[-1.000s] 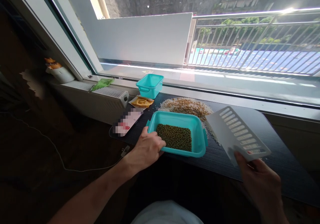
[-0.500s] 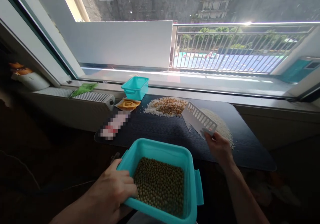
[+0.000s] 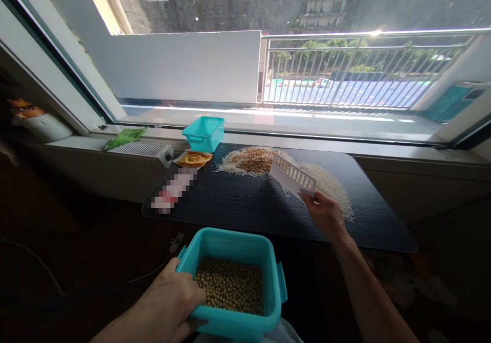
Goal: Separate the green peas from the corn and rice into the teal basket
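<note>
My left hand (image 3: 177,293) grips the near left rim of a teal plastic container (image 3: 268,256), held below the table's front edge. Greenish round beans (image 3: 230,284) cover its bottom. My right hand (image 3: 326,212) pinches one end of a flat white slotted plate (image 3: 291,178), tilted above the dark table (image 3: 238,205). Behind that plate lies a spread heap of white grains (image 3: 328,184). To its left is another pile of white grains topped with orange-yellow kernels (image 3: 257,161); the plate's far end overlaps its right edge in view.
A second teal container (image 3: 204,134) stands at the back left by the window. Close to it are a packet with a yellow-orange picture (image 3: 194,159) and a blurred-out pinkish item (image 3: 174,192). A radiator (image 3: 141,161) with a green cloth (image 3: 126,138) borders the left side.
My right hand has moved the slotted plate slightly left. The bean container has shifted left and tilted, and the beans appear lower in it. The whole view has moved a little.
</note>
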Available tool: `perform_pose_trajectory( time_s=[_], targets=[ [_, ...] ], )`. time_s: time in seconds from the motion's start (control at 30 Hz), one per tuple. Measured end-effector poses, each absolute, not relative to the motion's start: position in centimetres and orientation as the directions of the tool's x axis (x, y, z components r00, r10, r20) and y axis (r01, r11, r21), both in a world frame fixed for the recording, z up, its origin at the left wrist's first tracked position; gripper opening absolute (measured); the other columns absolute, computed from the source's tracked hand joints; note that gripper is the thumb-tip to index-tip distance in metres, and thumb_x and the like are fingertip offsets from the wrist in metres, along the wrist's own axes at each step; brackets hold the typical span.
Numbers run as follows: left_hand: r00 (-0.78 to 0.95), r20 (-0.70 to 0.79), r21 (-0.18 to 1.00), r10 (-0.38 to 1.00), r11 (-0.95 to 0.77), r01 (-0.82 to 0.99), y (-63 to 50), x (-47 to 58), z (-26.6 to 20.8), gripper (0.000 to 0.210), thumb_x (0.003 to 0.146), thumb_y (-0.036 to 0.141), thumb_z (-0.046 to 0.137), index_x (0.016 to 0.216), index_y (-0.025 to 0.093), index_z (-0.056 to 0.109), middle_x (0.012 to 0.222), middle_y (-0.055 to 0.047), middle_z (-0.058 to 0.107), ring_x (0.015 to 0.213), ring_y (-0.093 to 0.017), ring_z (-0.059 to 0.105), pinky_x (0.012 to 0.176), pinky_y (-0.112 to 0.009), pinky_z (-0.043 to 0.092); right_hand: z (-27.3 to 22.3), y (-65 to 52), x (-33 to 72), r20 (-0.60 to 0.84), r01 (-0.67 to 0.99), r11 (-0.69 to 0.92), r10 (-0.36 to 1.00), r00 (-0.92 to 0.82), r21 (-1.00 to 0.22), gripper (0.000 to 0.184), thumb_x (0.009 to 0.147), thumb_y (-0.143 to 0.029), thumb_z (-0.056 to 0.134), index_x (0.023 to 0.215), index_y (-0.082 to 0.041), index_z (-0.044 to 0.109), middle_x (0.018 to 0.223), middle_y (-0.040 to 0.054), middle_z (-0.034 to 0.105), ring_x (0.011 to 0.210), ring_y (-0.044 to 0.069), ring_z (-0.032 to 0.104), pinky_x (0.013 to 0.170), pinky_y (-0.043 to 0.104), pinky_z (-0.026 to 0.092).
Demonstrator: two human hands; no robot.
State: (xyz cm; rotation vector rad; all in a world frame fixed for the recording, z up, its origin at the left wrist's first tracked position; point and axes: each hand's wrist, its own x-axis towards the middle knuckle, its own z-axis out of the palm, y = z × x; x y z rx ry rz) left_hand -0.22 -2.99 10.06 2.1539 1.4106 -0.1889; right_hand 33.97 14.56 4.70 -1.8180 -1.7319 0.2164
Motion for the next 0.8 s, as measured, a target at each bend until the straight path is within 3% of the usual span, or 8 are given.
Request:
perform_pose_trajectory(
  time_s=[0.4,0.63,0.8],
  targets=[
    [0.368,-0.505,0.324,0.781,-0.223,0.919,-1.8,0.8,9.6,0.019,0.088,0.017,0.049,0.081,0.020,0.067,0.090,-0.005,0.071,0.088,-0.022,0.063,0.104,-0.050,0.032,4.7,15.2,33.7,0.273,0.822,0.075,0.957,0.101,-0.565,0.030,0.085,-0.039,0.051,0.088,-0.023,0.076,0.076,0.0072,0.078,0.071,0.024,0.072,0.061,0.029,0.047],
    [0.376,-0.499,0.286,0.781,-0.261,0.922,-0.7,0.4,8.6,0.019,0.089,0.024,0.053,0.080,0.020,0.069,0.088,-0.006,0.073,0.089,-0.026,0.066,0.097,-0.051,0.036,4.6,15.3,34.1,0.273,0.814,0.040,0.950,0.148,-0.579,0.030,0.084,-0.038,0.053,0.091,-0.022,0.077,0.081,0.0104,0.079,0.079,0.029,0.073,0.064,0.032,0.049],
    [0.373,-0.501,0.275,0.781,-0.266,0.924,-0.1,0.4,8.2,0.019,0.089,0.022,0.052,0.081,0.020,0.069,0.088,-0.007,0.072,0.088,-0.027,0.064,0.093,-0.050,0.038,4.4,14.8,33.9,0.245,0.791,0.054,0.962,0.123,-0.610,0.033,0.084,-0.041,0.054,0.094,-0.021,0.078,0.080,0.0082,0.079,0.075,0.026,0.074,0.063,0.031,0.051]
  ],
)
